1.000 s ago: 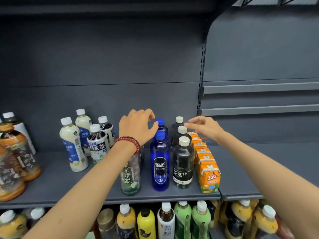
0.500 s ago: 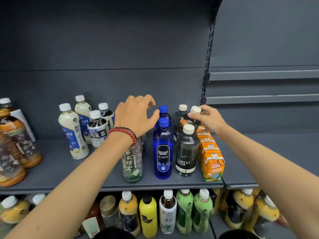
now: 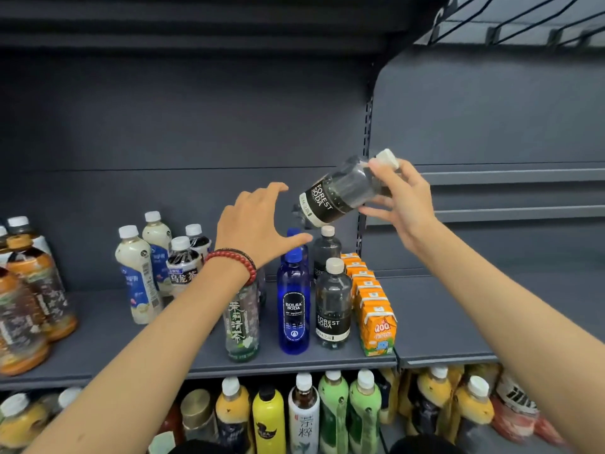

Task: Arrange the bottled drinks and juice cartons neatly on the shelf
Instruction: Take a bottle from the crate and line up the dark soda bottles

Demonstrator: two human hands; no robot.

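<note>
My right hand (image 3: pixel 404 199) holds a dark Forest Soda bottle (image 3: pixel 337 193) by its neck, tilted in the air above the row. My left hand (image 3: pixel 258 224) hovers open just left of it, fingers spread, holding nothing. Below on the grey shelf (image 3: pixel 327 363) stand two more Forest Soda bottles (image 3: pixel 333 306), two blue Bolsa Soda bottles (image 3: pixel 293 306), a green tea bottle (image 3: pixel 242 326) and a row of orange juice cartons (image 3: pixel 375 309).
Milky white bottles (image 3: pixel 139 273) and a dark oolong tea bottle (image 3: pixel 182 267) stand at the back left. Brown tea bottles (image 3: pixel 36 290) crowd the left edge. The lower shelf holds several yellow, green and white bottles (image 3: pixel 334 411). The right shelf bay (image 3: pixel 458 322) is bare.
My right hand has taken the middle Forest Soda bottle from the row and lifted it up, tilting it. My left hand rose off the bottles and opened.
</note>
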